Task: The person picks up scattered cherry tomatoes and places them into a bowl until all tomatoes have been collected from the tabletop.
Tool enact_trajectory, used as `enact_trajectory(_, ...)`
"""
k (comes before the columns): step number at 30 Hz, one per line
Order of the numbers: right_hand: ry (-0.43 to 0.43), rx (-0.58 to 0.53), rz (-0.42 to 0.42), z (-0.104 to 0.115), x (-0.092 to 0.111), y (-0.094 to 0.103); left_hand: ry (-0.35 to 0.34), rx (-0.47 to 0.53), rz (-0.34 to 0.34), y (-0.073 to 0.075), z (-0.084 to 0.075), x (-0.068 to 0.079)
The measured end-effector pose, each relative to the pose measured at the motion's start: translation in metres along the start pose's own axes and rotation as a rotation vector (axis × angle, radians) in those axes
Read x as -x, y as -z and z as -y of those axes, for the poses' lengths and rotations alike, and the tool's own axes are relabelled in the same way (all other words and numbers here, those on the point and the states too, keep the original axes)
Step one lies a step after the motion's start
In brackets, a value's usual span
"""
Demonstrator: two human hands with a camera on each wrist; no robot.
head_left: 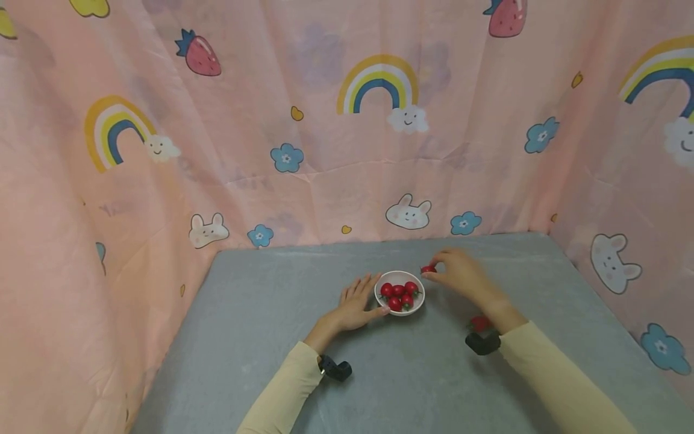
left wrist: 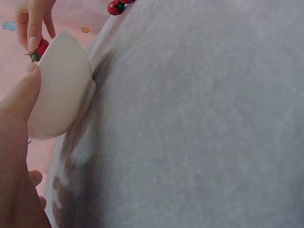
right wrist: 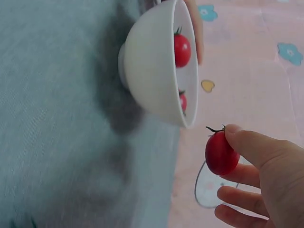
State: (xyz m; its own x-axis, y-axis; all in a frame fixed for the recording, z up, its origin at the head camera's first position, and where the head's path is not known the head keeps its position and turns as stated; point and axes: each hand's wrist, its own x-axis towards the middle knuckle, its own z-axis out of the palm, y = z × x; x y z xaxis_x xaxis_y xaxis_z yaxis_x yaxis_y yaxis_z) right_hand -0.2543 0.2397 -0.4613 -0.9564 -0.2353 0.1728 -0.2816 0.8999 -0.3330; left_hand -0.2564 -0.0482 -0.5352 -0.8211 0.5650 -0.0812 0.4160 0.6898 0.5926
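Observation:
A small white bowl (head_left: pixel 416 306) stands on the grey table and holds several red cherry tomatoes (head_left: pixel 399 295). My left hand (head_left: pixel 374 296) lies beside the bowl's left side, fingers fairly straight, thumb (left wrist: pixel 21 92) pressed against the bowl (left wrist: pixel 61 88). My right hand (head_left: pixel 431 274) hovers just right of and behind the bowl, pinching one cherry tomato (head_left: pixel 428 269) between thumb and fingers. In the right wrist view that tomato (right wrist: pixel 221 154) hangs just outside the rim of the bowl (right wrist: pixel 152 71). It also shows beside the bowl in the left wrist view as a held tomato (left wrist: pixel 41 49).
One loose cherry tomato (head_left: pixel 479 322) lies on the grey table (head_left: pixel 260 313) near my right wrist, also seen as a tomato (left wrist: pixel 116 7). Pink patterned curtains (head_left: pixel 325 150) enclose the table at the back and both sides. Black wrist cameras (head_left: pixel 336 367) sit on both forearms.

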Motion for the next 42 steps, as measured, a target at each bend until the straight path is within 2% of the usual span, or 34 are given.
enact_trajectory(9, 0.031, -0.014, -0.020, 0.021, -0.008, -0.013, 0.013, 0.001, -0.001, 0.000, -0.002, 0.000)
enact_trajectory(17, 0.041, -0.037, 0.006, 0.036, -0.011, -0.017, 0.023, -0.002, 0.008, -0.001, 0.000, 0.000)
enact_trajectory(29, 0.049, -0.037, 0.015, 0.043, -0.017, -0.023, 0.024, -0.007, 0.011, -0.001, 0.000, -0.001)
enact_trajectory(42, 0.075, -0.041, -0.016, 0.044, -0.019, -0.028, 0.029, -0.023, 0.013, -0.001, 0.001, -0.002)
